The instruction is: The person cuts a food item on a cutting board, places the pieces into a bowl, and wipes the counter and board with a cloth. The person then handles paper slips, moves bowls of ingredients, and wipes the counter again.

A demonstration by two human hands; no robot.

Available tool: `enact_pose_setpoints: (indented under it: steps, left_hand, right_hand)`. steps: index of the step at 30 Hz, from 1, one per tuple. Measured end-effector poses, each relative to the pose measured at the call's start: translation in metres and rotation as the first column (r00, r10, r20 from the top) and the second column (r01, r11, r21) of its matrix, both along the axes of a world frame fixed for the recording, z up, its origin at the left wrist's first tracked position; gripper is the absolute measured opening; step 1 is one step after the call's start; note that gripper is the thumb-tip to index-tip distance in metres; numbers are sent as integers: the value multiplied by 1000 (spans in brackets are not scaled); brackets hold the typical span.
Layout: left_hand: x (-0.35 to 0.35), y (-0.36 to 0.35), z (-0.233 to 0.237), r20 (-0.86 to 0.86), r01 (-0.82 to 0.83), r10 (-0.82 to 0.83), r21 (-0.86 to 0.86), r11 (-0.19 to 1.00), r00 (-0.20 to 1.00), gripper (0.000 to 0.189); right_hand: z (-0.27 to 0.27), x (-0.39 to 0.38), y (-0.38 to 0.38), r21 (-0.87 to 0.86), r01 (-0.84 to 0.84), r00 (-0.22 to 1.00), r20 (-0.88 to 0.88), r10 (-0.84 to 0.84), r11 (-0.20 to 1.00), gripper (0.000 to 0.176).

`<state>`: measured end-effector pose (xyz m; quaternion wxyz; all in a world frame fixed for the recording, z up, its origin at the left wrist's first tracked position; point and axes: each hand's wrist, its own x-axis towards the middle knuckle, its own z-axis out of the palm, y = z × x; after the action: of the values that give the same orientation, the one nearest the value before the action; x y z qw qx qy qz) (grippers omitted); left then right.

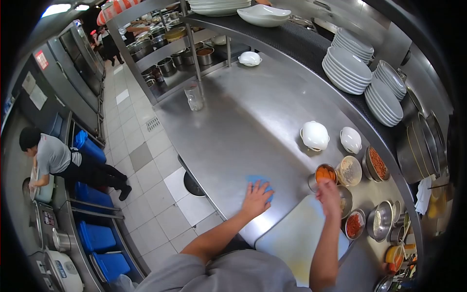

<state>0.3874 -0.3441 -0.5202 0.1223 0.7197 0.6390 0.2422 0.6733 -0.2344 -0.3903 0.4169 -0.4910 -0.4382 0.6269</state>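
My left hand (258,200) lies with its fingers spread over a blue cloth (256,179) on the steel counter (233,141). The cloth shows past the fingertips and along the side of the hand. My right hand (329,195) is held with curled fingers just in front of a metal pot of orange pieces (325,171), overlapping its near rim in this view. Whatever the right fingers may hold is hidden. A pale cutting board (296,238) lies below the right hand, its lower part behind my forearm.
Bowls of ingredients, such as a red chopped one (354,224), line the right side. White lidded pots (314,136) and a clear container (193,96) stand farther back. Stacked plates (347,70) fill the raised shelf. A person (61,155) works at the left counter.
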Motion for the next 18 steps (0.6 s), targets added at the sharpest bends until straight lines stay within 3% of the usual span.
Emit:
enact_pose_setpoints:
  steps: [2, 3, 6, 7, 9, 11, 13, 14, 16, 18]
  left_hand:
    - [-29, -17, 0, -29, -114, 113, -7, 993, 993, 50]
    - [-47, -28, -4, -48, -179, 178, -1, 984, 983, 51]
    - [-113, -64, -15, -105, -360, 367, 84, 929, 924, 51]
    - [-136, -72, -19, -134, -426, 441, 127, 896, 887, 51]
    - [-179, -82, 0, -78, -582, 583, 39, 812, 809, 47]
    - [-243, -91, -29, 11, -711, 711, 14, 703, 703, 44]
    - [-280, -98, -27, 295, -800, 769, -27, 600, 567, 53]
    - [-282, -89, -27, 294, -784, 754, -23, 620, 587, 53]
    - [-271, -77, -4, 508, -785, 631, 167, 597, 587, 66]
    - [-249, -48, 7, 589, -639, 454, 141, 756, 668, 73]
  right_hand:
    - [-23, -38, -40, -63, -133, 990, 39, 136, 989, 14]
    - [-31, -61, -68, -143, -170, 985, -26, 168, 975, 14]
    - [-74, -97, -143, -190, -479, 878, -109, 466, 857, 19]
    - [-75, -102, -162, -227, -549, 835, -180, 520, 804, 20]
    - [-76, -98, -177, -249, -596, 803, -219, 555, 764, 20]
    - [-77, -81, -176, -235, -538, 842, -201, 501, 810, 19]
    - [-74, -58, -169, -216, -462, 885, -177, 431, 860, 19]
    - [-69, -44, -166, -201, -403, 912, -163, 375, 893, 18]
    - [-61, -21, -166, -186, -335, 940, -140, 312, 924, 17]
    - [-52, -11, -168, -193, -155, 987, -76, 143, 969, 17]
